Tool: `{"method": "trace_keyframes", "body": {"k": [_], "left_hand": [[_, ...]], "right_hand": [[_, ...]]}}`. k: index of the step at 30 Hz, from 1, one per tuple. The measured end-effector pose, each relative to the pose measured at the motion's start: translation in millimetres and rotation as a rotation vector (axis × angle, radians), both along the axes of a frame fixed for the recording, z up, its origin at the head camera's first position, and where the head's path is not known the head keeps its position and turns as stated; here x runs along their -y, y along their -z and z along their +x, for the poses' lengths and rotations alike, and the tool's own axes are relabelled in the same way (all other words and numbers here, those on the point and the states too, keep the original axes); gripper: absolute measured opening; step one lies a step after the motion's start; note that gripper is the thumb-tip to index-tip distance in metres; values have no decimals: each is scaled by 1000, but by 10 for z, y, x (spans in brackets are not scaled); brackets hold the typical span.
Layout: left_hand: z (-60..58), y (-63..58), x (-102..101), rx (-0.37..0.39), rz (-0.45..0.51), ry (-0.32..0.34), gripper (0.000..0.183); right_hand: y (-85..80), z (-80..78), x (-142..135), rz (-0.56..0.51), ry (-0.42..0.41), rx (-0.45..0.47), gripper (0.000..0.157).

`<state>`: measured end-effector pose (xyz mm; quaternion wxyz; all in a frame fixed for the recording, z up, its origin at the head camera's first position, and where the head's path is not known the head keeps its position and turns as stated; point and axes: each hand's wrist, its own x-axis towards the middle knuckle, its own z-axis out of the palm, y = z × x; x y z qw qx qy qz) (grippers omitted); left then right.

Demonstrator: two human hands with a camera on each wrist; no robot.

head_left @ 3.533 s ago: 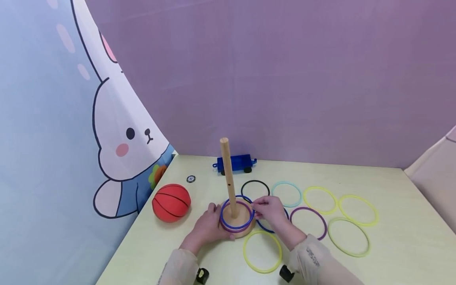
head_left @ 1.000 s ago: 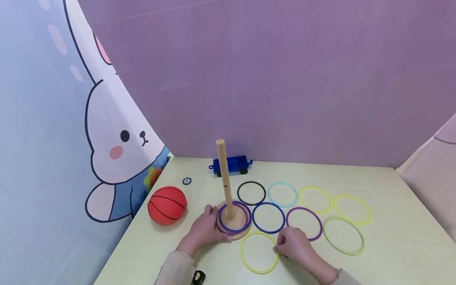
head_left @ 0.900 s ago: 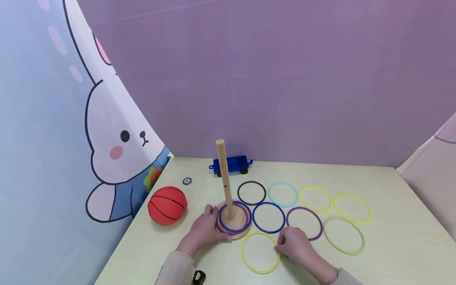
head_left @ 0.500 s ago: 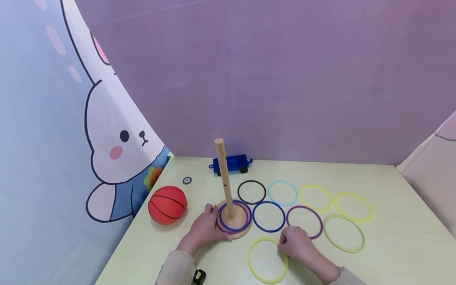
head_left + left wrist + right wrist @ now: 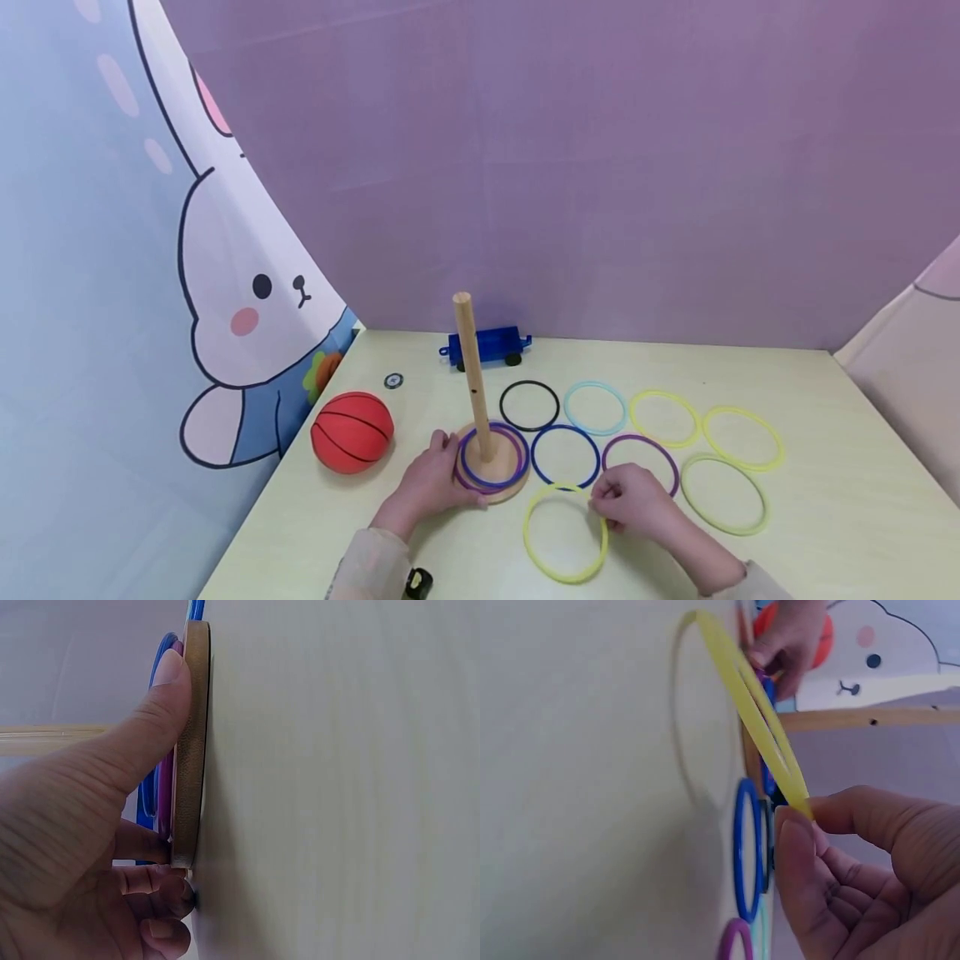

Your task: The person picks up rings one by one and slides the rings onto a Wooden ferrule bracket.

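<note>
My left hand (image 5: 431,479) grips the edge of the round wooden base (image 5: 193,742) of a ring-toss stand, its thumb over the rim in the left wrist view. From that base rises an upright wooden post (image 5: 472,367). A blue ring (image 5: 495,486) and a purple ring (image 5: 166,795) lie around the post's foot. My right hand (image 5: 637,504) pinches a yellow ring (image 5: 567,578) between thumb and forefinger. In the right wrist view this ring (image 5: 742,694) is tilted off the tabletop and casts a shadow.
Further rings lie flat: black (image 5: 529,382), light blue (image 5: 596,383), blue (image 5: 566,427), purple (image 5: 677,475), and several yellow or yellow-green ones (image 5: 726,532). A red ball (image 5: 352,433) sits left of the stand. A blue toy wagon (image 5: 498,344) and a small disc (image 5: 393,381) are behind.
The right hand left the blue ring around the post, moved to the front yellow ring, pinched it, drew it slightly right and raised it. The left hand stays on the base.
</note>
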<state>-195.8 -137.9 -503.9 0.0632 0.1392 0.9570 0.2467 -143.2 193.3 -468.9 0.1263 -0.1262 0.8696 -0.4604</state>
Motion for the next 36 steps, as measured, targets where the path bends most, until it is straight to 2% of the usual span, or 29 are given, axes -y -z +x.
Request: {"method": "trace_keyframes", "body": {"k": [12,16,20,29,36], "left_hand": [[-9,-16,-7,8,5,-12,119],[-7,-15,-7,14,6,-16,119],[-8,-6,-11,21,7,-19,118],[-13,-3,-18,13,5,-11,119],[-4,-4,-10,34,11,-18,120]], "right_hand": [[-227,-42,-129,-242,56,96,14],[-276,-43,-144,-285,62,112,18],[-357,-52,-135,-302,102,141,21],[-608,-90,-51,-350,114,48,24],[-764,-110,48,-329,141,25,23]]}}
